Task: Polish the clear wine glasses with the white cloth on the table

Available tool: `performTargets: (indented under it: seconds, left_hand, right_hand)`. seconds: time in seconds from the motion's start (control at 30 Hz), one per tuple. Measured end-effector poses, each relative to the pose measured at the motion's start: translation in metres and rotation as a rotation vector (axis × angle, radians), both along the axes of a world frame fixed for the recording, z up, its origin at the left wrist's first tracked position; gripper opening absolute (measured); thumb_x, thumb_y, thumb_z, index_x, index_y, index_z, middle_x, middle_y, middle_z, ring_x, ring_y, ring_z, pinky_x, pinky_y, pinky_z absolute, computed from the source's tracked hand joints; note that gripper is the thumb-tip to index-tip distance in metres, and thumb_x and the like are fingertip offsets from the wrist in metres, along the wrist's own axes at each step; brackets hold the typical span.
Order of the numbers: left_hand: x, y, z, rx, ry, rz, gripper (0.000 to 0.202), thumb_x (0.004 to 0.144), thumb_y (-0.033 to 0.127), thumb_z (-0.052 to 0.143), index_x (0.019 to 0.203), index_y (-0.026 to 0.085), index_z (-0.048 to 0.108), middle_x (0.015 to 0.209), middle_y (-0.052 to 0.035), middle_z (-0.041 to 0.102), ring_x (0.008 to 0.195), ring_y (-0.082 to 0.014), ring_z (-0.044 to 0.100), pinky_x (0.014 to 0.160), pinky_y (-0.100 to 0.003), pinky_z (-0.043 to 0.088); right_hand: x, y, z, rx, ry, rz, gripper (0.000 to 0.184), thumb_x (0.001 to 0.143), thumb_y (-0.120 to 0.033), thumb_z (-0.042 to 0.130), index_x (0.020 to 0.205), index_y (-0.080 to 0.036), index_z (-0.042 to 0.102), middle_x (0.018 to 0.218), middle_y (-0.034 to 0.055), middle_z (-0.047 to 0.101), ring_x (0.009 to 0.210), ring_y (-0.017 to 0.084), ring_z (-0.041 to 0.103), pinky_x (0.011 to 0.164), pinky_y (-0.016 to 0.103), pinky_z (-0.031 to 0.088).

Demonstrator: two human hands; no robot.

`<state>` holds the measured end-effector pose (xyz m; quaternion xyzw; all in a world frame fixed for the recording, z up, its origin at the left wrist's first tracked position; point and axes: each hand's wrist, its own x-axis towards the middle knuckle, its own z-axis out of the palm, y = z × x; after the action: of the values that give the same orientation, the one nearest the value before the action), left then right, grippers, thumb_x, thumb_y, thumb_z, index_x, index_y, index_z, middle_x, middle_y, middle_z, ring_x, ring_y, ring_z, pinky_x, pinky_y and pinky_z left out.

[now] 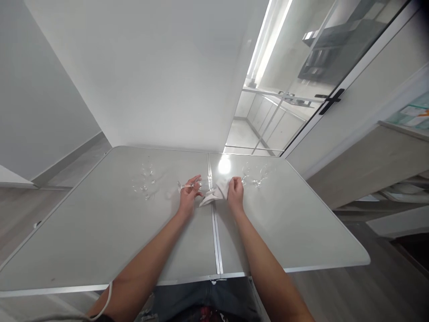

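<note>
My left hand (190,193) is closed around the stem of a clear wine glass (203,184), which is tipped on its side with its bowl toward the right. A white cloth (218,191) hangs from my right hand (235,191), whose fingers are curled tightly on it. The cloth lies close to the glass's rim; whether it touches the inside is hard to tell. Clear stemmed glasses (145,188) stand on the left part of the table, and more clear glasses (257,181) stand just right of my right hand. Their see-through outlines are faint.
The pale table (100,232) has a metal seam (216,241) down its middle and metal-trimmed edges. A white wall (161,80) rises behind it. To the right are a glass door with a black handle (331,101) and shelving (378,156). A white cable (107,300) crosses my left forearm.
</note>
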<state>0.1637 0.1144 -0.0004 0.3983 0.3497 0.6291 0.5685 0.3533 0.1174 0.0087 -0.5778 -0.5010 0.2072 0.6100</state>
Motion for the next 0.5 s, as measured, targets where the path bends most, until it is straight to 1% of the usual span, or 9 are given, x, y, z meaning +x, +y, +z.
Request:
performTargets:
  seconds: [0.07, 0.1, 0.17, 0.23, 0.3, 0.33, 0.37, 0.43, 0.5]
  left_hand:
    - [0.0, 0.0, -0.001, -0.004, 0.004, 0.005, 0.048, 0.085, 0.051, 0.072, 0.126, 0.025, 0.07, 0.125, -0.0085, 0.065, 0.083, -0.0128, 0.062, 0.063, -0.022, 0.054]
    - [0.0, 0.001, -0.001, -0.005, 0.006, 0.005, 0.048, 0.085, 0.051, 0.072, 0.126, 0.025, 0.07, 0.126, -0.0084, 0.065, 0.08, -0.0119, 0.062, 0.063, -0.022, 0.054]
    - [0.001, 0.001, -0.001, -0.005, 0.011, 0.008, 0.049, 0.084, 0.051, 0.073, 0.125, 0.025, 0.07, 0.125, -0.0082, 0.066, 0.077, -0.0107, 0.062, 0.062, -0.022, 0.054]
    - [0.001, 0.002, -0.001, -0.006, 0.014, 0.011, 0.049, 0.083, 0.051, 0.074, 0.124, 0.025, 0.071, 0.124, -0.0081, 0.066, 0.075, -0.0101, 0.062, 0.061, -0.022, 0.054]
    - [0.001, 0.002, -0.001, -0.008, 0.009, 0.013, 0.05, 0.082, 0.052, 0.075, 0.124, 0.024, 0.071, 0.123, -0.0083, 0.067, 0.075, -0.0099, 0.062, 0.06, -0.022, 0.054]
    - [0.002, 0.002, -0.001, -0.008, 0.006, 0.012, 0.05, 0.082, 0.052, 0.075, 0.124, 0.024, 0.071, 0.123, -0.0084, 0.066, 0.075, -0.01, 0.062, 0.06, -0.022, 0.054]
    - [0.002, 0.002, -0.001, -0.007, 0.004, 0.01, 0.05, 0.082, 0.052, 0.075, 0.124, 0.024, 0.071, 0.123, -0.0085, 0.066, 0.075, -0.01, 0.062, 0.061, -0.022, 0.054]
    - [0.002, 0.001, 0.0, -0.011, 0.004, 0.006, 0.05, 0.083, 0.051, 0.074, 0.124, 0.024, 0.071, 0.124, -0.0086, 0.066, 0.076, -0.0102, 0.062, 0.061, -0.022, 0.054]
    - [0.002, 0.001, 0.001, -0.013, 0.0, 0.005, 0.049, 0.083, 0.051, 0.074, 0.124, 0.024, 0.07, 0.124, -0.0086, 0.065, 0.078, -0.011, 0.062, 0.06, -0.021, 0.054]
  right_hand:
    - [0.003, -0.002, 0.004, 0.099, -0.215, -0.058, 0.018, 0.097, -0.036, 0.046, 0.084, -0.023, 0.049, 0.09, 0.0042, 0.056, 0.087, 0.022, 0.048, 0.084, 0.035, 0.038]
    - [0.004, -0.003, 0.005, 0.127, -0.285, -0.063, 0.018, 0.098, -0.034, 0.045, 0.084, -0.024, 0.048, 0.09, 0.0046, 0.055, 0.088, 0.022, 0.048, 0.085, 0.036, 0.038]
    - [0.006, -0.002, 0.005, 0.117, -0.343, -0.051, 0.019, 0.099, -0.032, 0.041, 0.083, -0.024, 0.047, 0.085, 0.0036, 0.053, 0.083, 0.022, 0.047, 0.083, 0.036, 0.038]
    - [0.007, 0.0, 0.002, 0.052, -0.38, -0.03, 0.016, 0.097, -0.032, 0.045, 0.084, -0.024, 0.049, 0.084, 0.0034, 0.053, 0.082, 0.022, 0.047, 0.08, 0.035, 0.039]
    - [0.006, 0.002, -0.003, -0.023, -0.43, -0.029, 0.013, 0.091, -0.036, 0.055, 0.087, -0.024, 0.055, 0.088, 0.0051, 0.055, 0.087, 0.024, 0.05, 0.08, 0.035, 0.039]
    - [0.006, 0.002, -0.006, -0.067, -0.437, -0.03, 0.016, 0.087, -0.039, 0.061, 0.087, -0.023, 0.058, 0.087, 0.0054, 0.056, 0.086, 0.024, 0.051, 0.078, 0.035, 0.039]
    - [0.006, 0.002, -0.008, -0.122, -0.423, -0.023, 0.02, 0.084, -0.043, 0.065, 0.086, -0.023, 0.06, 0.084, 0.0046, 0.057, 0.082, 0.024, 0.052, 0.075, 0.034, 0.039]
    - [0.006, 0.001, -0.01, -0.232, -0.367, 0.031, 0.028, 0.078, -0.049, 0.072, 0.079, -0.024, 0.06, 0.071, 0.0008, 0.056, 0.068, 0.021, 0.05, 0.065, 0.031, 0.036]
    - [0.006, -0.002, -0.007, -0.271, -0.346, 0.113, 0.034, 0.077, -0.049, 0.074, 0.066, -0.024, 0.053, 0.057, -0.004, 0.049, 0.056, 0.016, 0.042, 0.059, 0.029, 0.031]
